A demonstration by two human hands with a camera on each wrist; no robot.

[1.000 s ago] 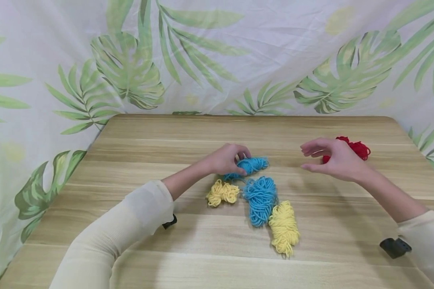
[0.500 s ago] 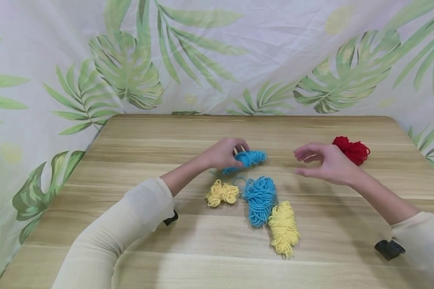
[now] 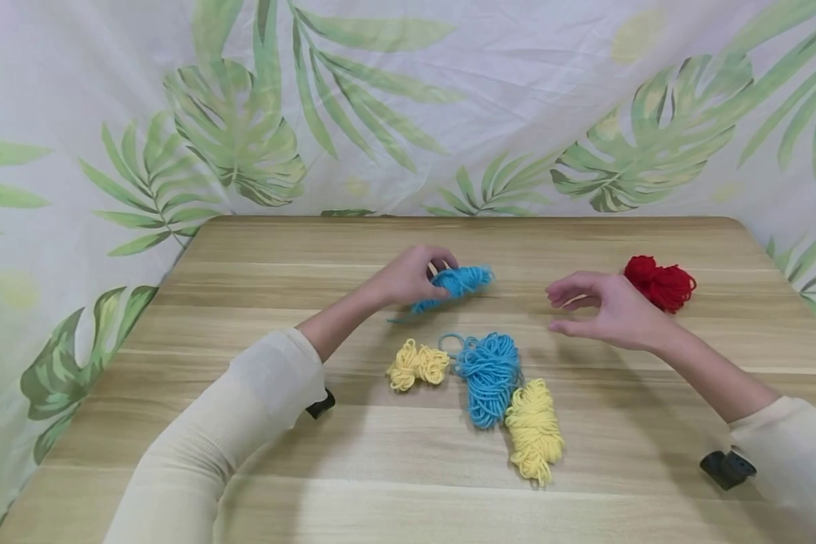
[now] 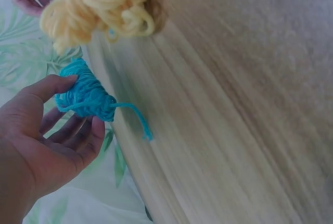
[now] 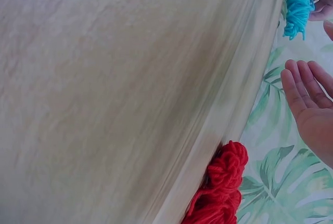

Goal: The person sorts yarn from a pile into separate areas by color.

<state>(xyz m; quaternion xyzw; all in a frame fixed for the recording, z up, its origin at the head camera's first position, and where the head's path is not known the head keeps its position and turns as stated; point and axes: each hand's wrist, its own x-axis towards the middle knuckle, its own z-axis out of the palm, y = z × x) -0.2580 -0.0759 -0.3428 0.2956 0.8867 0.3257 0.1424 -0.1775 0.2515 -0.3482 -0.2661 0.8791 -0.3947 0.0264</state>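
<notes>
My left hand point(image 3: 417, 276) pinches a small skein of blue yarn point(image 3: 464, 280) between thumb and fingers, held above the table. A loose tail of that skein point(image 4: 136, 115) dangles in the left wrist view. The right hand point(image 3: 608, 308) hovers with nothing in it, thumb apart from the loosely bent fingers. Just behind it lies a red yarn skein point(image 3: 661, 283). Nearer me, a larger blue skein point(image 3: 489, 378) rests between a small yellow skein point(image 3: 418, 365) on its left and a longer yellow skein point(image 3: 534, 432) on its right.
The wooden table point(image 3: 381, 483) has its far edge against a leaf-print cloth point(image 3: 394, 98). A thin blue strand point(image 3: 450, 338) loops between the small yellow and larger blue skeins. A dark device point(image 3: 727, 470) sits at the right cuff.
My left hand has lifted the small blue skein and carried it away from me and slightly left. The right hand has drifted a little left, leaving the red skein more exposed.
</notes>
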